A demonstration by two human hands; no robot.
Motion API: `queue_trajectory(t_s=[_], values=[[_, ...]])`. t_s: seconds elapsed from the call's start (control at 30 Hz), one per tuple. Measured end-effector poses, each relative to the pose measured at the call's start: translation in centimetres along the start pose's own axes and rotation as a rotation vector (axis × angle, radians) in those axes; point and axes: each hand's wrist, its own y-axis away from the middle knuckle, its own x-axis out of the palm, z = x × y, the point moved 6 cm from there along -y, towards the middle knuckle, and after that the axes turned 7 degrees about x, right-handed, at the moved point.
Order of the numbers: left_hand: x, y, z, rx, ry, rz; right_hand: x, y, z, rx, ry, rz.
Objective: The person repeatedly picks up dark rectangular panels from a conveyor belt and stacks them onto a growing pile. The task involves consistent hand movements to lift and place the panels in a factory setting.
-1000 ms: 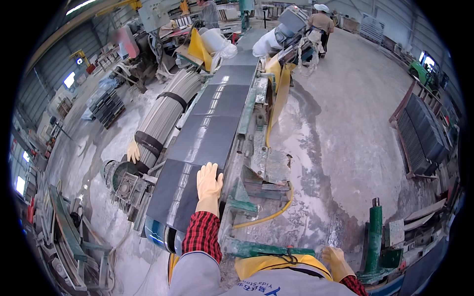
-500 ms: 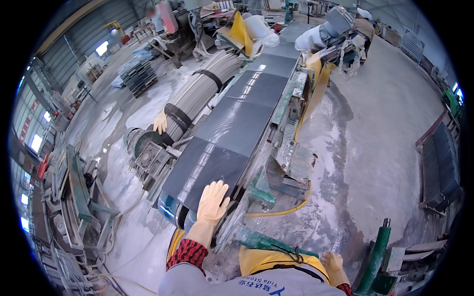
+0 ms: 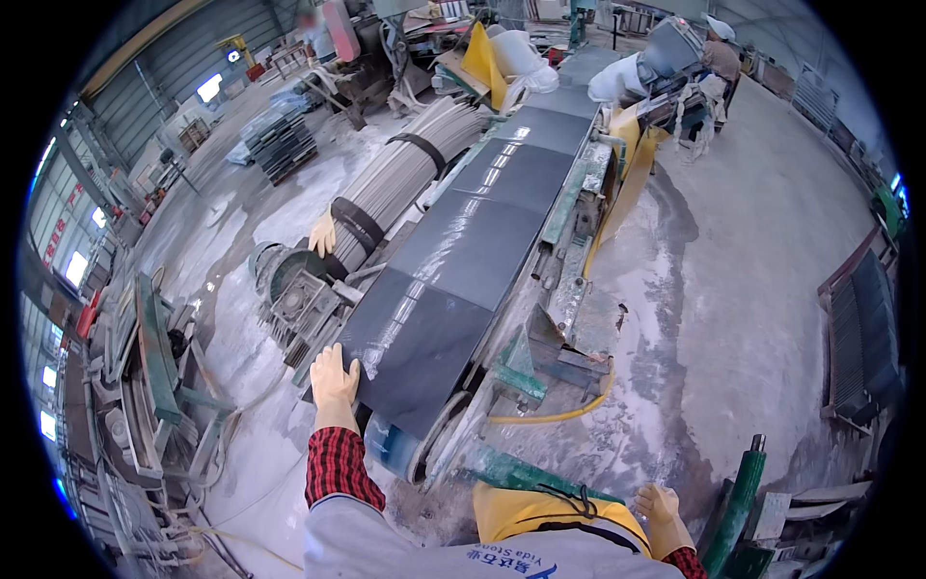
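Note:
Dark stone slabs [image 3: 429, 333] lie end to end along a long conveyor [image 3: 395, 446] that runs away from me. My left hand [image 3: 335, 378], in a pale rubber glove, rests at the left edge of the nearest slab. Its fingers are stretched out and the thumb is apart. My right hand [image 3: 663, 511], gloved the same way, hangs low beside my yellow apron [image 3: 531, 511], away from the slabs. Those fingers are curled in, with nothing visible in them.
A strapped bundle of pale strips [image 3: 386, 183] with a loose glove [image 3: 323, 234] and a motor [image 3: 304, 304] flank the conveyor's left. Right are metal brackets [image 3: 555, 362], a yellow hose [image 3: 564, 415] and a green post [image 3: 738, 502]. Another person [image 3: 721, 63] stands far right.
My left hand has moved left across the near end of the slab to its left edge. The nearest slab now shows more fully, and my view has shifted slightly. My right hand stays low.

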Motion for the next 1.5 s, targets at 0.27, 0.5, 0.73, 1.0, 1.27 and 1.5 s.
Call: queue_trajectory(t_s=[0.27,0.5,0.73,1.0,1.27,1.5], values=[[2.2,-5.9,-1.7,0.082,0.003,-0.034,1.2,3.2,0.5,-0.077,0.211,-0.197],[-1.4,-4.1,-2.7,0.265,0.017,-0.155,-1.7,1.3,-0.8,-0.052,0.038,-0.079],[-4.3,4.9,2.0,0.021,0.021,-0.077,-3.7,-2.3,-2.7,0.009,-0.027,-0.018],[4.0,13.6,-1.3,-0.923,1.638,-0.086,-6.1,-5.2,-2.5,0.082,0.149,-0.030],[4.3,10.5,-1.9,-0.933,1.573,-0.162,-0.8,-3.8,-1.7,-0.050,0.399,-0.265],[0.6,9.8,-2.1,-0.632,1.953,-0.351,-1.5,-0.5,-1.2,-0.103,0.282,-0.309]])
